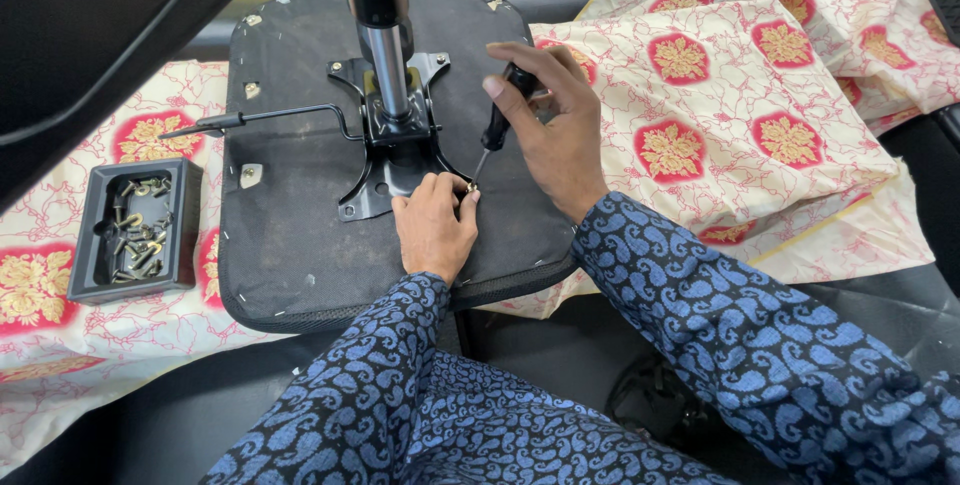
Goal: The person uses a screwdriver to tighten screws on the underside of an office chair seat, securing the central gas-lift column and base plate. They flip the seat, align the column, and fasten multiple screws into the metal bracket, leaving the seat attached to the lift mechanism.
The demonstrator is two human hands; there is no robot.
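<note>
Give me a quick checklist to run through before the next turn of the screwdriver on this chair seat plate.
1. Screwdriver gripped by right hand: ok.
2. Tip lined up on the screw: ok, it appears to meet it.
3. Left hand steadying the screw at the metal plate: ok.
4. Screw seated straight in its hole: cannot tell, fingers hide it.
5. Spare hardware in the black tray on the patterned cloth: ok.
6. Seat base lying flat: ok.

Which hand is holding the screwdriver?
The right hand grips the black-handled screwdriver. The left hand only pinches a small screw at the screwdriver's tip, on the black metal plate.
</note>
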